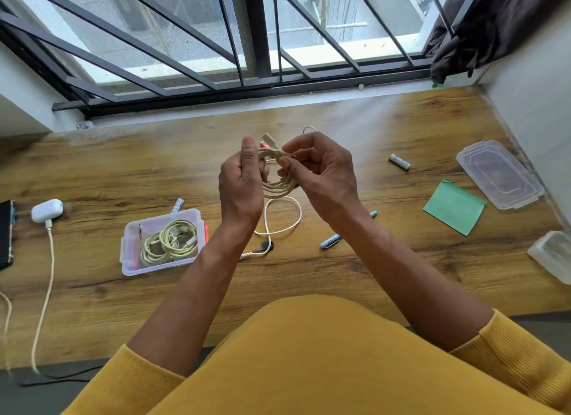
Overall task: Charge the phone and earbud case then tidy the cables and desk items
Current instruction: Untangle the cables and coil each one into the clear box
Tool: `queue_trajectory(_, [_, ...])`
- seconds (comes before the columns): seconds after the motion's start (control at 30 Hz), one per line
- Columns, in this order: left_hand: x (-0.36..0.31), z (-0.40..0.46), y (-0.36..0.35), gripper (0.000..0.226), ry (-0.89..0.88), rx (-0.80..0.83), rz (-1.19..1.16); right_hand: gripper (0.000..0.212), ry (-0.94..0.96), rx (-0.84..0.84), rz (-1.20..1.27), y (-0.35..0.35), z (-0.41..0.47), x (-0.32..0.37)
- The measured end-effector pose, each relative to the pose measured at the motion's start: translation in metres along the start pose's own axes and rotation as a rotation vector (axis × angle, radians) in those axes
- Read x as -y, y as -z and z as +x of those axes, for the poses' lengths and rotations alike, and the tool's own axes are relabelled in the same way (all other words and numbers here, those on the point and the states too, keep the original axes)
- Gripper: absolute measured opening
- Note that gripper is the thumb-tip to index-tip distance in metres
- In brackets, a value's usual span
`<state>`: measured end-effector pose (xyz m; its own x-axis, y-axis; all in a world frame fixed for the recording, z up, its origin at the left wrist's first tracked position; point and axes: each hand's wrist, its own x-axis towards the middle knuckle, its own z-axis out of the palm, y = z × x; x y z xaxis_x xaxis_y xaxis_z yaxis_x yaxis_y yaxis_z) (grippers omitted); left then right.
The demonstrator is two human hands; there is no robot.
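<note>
Raised above the desk (370, 130), a coiled cable (279, 184) is being gripped by the left hand (242, 180) and pinched by the right hand (321, 170), while the open box (129, 260) is lying down-left, nearer the left hand.

Both forearms raised above desk, converging at centre. Left hand (241, 184): fingers curled, thumb upright, gripping coiled cable (279, 184). Right hand (321, 173): fingertips pinching same coil at its top. Yellow sleeves pushed back.
</note>
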<state>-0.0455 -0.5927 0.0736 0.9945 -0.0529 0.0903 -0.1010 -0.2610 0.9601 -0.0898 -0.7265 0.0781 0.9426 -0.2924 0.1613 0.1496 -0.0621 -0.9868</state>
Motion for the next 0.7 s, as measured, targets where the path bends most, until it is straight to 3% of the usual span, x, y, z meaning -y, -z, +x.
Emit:
queue_trajectory(0.2, [-0.002,0.003,0.001,0.052,-0.021,-0.101,-0.127,0.022,-0.057,0.061,0.156,0.001,0.0,0.006])
queue_trajectory(0.37, [-0.005,0.005,0.001,0.049,-0.048,-0.112,-0.201,0.03,-0.237,0.2,0.373,0.005,0.001,0.008])
queue_trajectory(0.53, [-0.007,0.003,0.002,0.053,-0.075,-0.045,-0.262,0.039,-0.481,0.438,0.618,0.014,0.006,0.011])
queue_trajectory(0.7, [-0.015,0.003,0.003,0.054,-0.129,0.065,-0.264,0.03,-0.542,0.512,0.713,0.019,0.009,0.013])
